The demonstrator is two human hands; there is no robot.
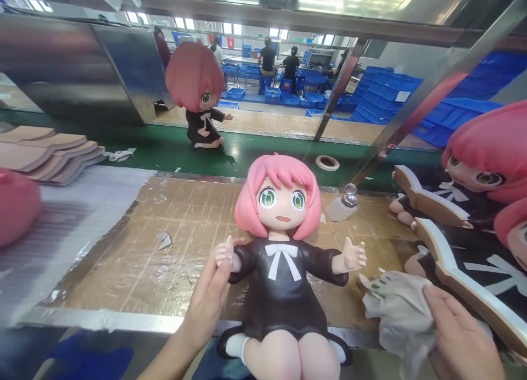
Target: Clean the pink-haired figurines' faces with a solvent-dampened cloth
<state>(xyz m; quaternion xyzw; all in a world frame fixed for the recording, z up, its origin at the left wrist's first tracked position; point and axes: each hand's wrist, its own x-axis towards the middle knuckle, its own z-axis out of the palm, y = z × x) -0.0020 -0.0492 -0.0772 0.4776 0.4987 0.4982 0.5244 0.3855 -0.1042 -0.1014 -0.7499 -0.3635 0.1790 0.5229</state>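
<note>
Cardboard bench [164, 204]: upright doll [284, 292], its arm gripped by your nearer left hand [206, 297]; right hand [461, 325], beside it, clutching cloth [399, 303].

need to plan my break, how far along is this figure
The figure looks done in face, hair, dress and bow. In hand: the left hand holds its arm; the right hand holds a crumpled cloth, off the figure. Perhaps left: wiping, and a board like those by the right-side figures.
</note>
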